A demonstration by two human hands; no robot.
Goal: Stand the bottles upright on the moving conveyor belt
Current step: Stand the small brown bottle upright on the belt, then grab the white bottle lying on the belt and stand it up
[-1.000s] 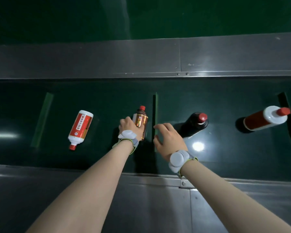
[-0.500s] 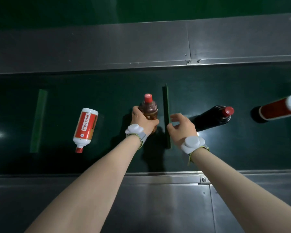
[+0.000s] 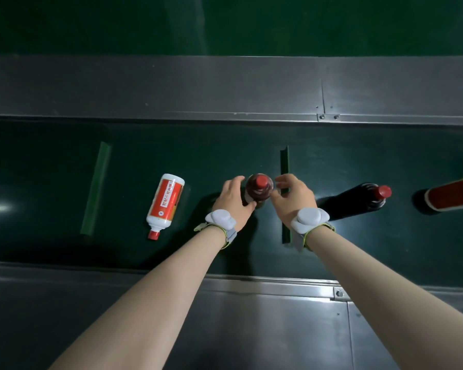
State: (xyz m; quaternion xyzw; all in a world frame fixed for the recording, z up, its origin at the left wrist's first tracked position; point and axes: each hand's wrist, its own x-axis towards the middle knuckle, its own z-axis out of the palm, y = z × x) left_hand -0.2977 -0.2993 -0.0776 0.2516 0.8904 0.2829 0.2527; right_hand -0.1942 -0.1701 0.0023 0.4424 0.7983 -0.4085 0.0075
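A small brown bottle [image 3: 259,192] with a red cap stands upright on the dark green conveyor belt [image 3: 51,161]. My left hand [image 3: 231,202] wraps it from the left, thumb on its near side. My right hand [image 3: 292,200] sits just right of it with fingers spread; I cannot tell if they touch it. A white bottle with a red label [image 3: 166,200] lies on its side to the left, red cap toward me. A dark bottle [image 3: 356,200] with a red cap stands to the right. A red bottle with a white top [image 3: 451,196] stands at the right edge.
Steel side rails run along the far side [image 3: 225,86] and the near side [image 3: 225,316] of the belt. Raised green cleats cross the belt at the left [image 3: 95,188] and just behind my right hand [image 3: 284,161].
The brown bottle has gone from tilted in my left hand to upright on the belt. My right hand has moved in beside it. The standing bottles have drifted right.
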